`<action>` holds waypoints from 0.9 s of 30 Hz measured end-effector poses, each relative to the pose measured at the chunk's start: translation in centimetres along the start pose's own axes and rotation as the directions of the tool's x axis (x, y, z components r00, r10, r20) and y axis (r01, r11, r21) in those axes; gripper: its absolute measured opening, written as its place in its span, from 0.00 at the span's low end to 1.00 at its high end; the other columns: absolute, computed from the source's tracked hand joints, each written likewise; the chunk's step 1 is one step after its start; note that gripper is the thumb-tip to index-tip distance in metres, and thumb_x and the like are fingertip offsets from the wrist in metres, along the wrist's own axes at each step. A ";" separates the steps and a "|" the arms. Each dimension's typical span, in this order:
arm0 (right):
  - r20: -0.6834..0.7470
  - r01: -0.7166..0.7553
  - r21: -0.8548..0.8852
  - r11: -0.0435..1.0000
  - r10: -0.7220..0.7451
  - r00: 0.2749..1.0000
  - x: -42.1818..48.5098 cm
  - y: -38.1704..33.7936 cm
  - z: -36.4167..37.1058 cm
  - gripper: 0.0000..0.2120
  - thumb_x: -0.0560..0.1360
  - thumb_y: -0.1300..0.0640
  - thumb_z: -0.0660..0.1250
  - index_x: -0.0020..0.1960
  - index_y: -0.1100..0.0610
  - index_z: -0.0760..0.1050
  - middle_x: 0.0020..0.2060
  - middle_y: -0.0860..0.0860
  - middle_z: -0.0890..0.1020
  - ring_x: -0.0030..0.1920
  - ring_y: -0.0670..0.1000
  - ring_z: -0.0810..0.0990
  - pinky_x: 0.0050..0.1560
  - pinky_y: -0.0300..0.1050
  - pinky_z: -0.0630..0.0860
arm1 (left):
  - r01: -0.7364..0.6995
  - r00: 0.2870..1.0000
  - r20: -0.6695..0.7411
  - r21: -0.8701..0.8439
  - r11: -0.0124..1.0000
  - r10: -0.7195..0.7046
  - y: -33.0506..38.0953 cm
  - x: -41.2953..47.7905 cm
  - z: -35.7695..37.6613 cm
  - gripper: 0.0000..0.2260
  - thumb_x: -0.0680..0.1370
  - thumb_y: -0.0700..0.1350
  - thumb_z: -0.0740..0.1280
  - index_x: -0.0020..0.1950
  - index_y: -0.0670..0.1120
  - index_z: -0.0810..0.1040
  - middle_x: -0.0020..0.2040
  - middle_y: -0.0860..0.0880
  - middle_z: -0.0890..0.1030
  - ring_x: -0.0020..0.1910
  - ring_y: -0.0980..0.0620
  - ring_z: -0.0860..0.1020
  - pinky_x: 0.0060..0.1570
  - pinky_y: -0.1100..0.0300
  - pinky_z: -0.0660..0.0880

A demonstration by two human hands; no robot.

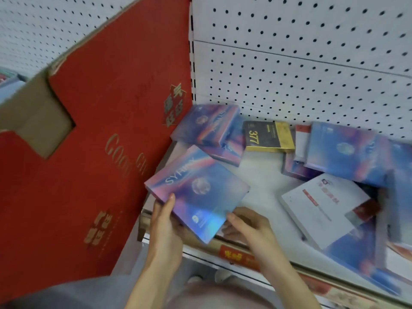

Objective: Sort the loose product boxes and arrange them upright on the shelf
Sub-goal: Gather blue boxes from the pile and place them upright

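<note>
Both my hands hold one flat blue-and-pink box (198,192) tilted above the front of the white shelf (263,175). My left hand (163,221) grips its left edge, thumb on top. My right hand (247,226) grips its lower right corner. More blue-and-pink boxes (207,128) lie flat in a loose pile at the back left. A black-and-gold box (267,136) lies on its side at the back. Several other blue boxes (347,152) and a white box (321,206) lie jumbled on the right.
A large red cardboard box (100,152) with gold lettering leans at the left, close to the held box. White pegboard (301,63) forms the back wall. A red and gold price strip (236,255) runs along the shelf's front edge.
</note>
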State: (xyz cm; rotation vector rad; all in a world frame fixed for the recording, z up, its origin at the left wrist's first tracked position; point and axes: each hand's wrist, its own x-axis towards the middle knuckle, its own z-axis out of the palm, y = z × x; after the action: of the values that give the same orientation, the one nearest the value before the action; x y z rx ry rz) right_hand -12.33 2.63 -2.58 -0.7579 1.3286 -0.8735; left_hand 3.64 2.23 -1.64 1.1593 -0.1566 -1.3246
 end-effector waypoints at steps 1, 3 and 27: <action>-0.046 0.018 -0.023 1.000 -0.019 0.999 0.8 -0.6 -0.7 0.04 0.75 0.62 0.68 0.43 0.63 0.80 0.33 0.56 0.83 0.33 0.52 0.82 0.36 0.40 0.79 | -0.004 1.000 -0.023 -0.014 1.000 0.004 0.2 0.1 -0.2 0.15 0.80 0.41 0.60 0.66 0.46 0.74 0.58 0.46 0.82 0.47 0.53 0.83 0.40 0.61 0.80; -0.137 0.080 -0.060 0.995 -0.087 0.987 2.9 -2.3 -2.1 0.07 0.77 0.63 0.65 0.42 0.61 0.79 0.31 0.55 0.82 0.31 0.51 0.81 0.35 0.39 0.79 | -0.013 0.996 -0.089 -0.005 1.000 0.012 0.5 0.2 -0.9 0.13 0.80 0.43 0.60 0.64 0.46 0.75 0.58 0.45 0.82 0.49 0.51 0.82 0.40 0.61 0.81; -0.093 0.161 0.169 0.972 -0.147 0.985 10.2 -8.9 0.2 0.09 0.78 0.65 0.63 0.57 0.60 0.75 0.46 0.54 0.82 0.43 0.52 0.82 0.39 0.45 0.83 | 0.044 0.994 -0.102 0.133 0.990 -0.031 -0.1 -2.1 -6.5 0.19 0.78 0.55 0.64 0.68 0.57 0.72 0.64 0.52 0.79 0.59 0.48 0.79 0.59 0.40 0.74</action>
State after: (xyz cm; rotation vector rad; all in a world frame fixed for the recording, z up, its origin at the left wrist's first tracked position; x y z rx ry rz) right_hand -12.69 -10.66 0.20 -0.7001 1.2552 -1.1406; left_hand 7.30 7.59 -3.82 1.3464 -0.1539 -1.3017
